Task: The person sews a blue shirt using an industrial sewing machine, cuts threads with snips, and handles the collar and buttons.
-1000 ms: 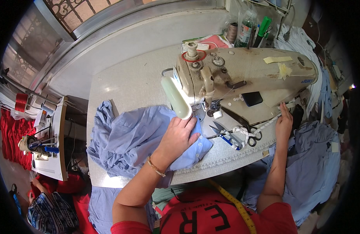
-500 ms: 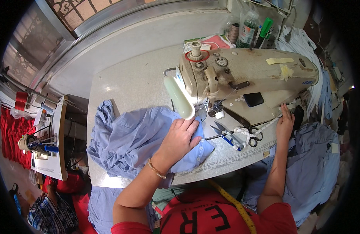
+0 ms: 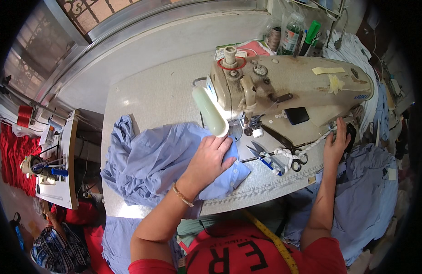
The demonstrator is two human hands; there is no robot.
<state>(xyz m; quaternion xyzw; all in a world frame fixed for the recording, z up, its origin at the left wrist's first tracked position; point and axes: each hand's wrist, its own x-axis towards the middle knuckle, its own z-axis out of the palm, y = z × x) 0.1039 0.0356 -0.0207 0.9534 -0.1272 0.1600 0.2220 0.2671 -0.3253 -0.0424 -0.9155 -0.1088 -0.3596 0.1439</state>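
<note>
My left hand (image 3: 210, 157) lies on a light blue button-up shirt (image 3: 156, 155) spread in folds over the table. Its fingers are stretched out, the tips reaching the pale green lamp (image 3: 210, 112) by the needle area of the sewing machine (image 3: 302, 77). At the machine's right end, my right hand (image 3: 335, 142) rests with its fingers extended and a little apart, next to a braided white cord (image 3: 313, 144) and a dark part. Between my hands lie blue-handled scissors (image 3: 265, 160) and a black-handled pair (image 3: 297, 165), with the cord around them.
A flat black rectangular object (image 3: 297, 116) and several white buttons (image 3: 279, 116) lie on the machine bed. More blue cloth (image 3: 364, 182) hangs at the right. A bottle (image 3: 291, 36) and a thread cone (image 3: 274, 39) stand behind. At left, another person (image 3: 60, 244) is near a second machine (image 3: 37, 165).
My right hand has shifted slightly at the machine's right end, its fingers now more apart. My left hand and the shirt stay almost where they were.
</note>
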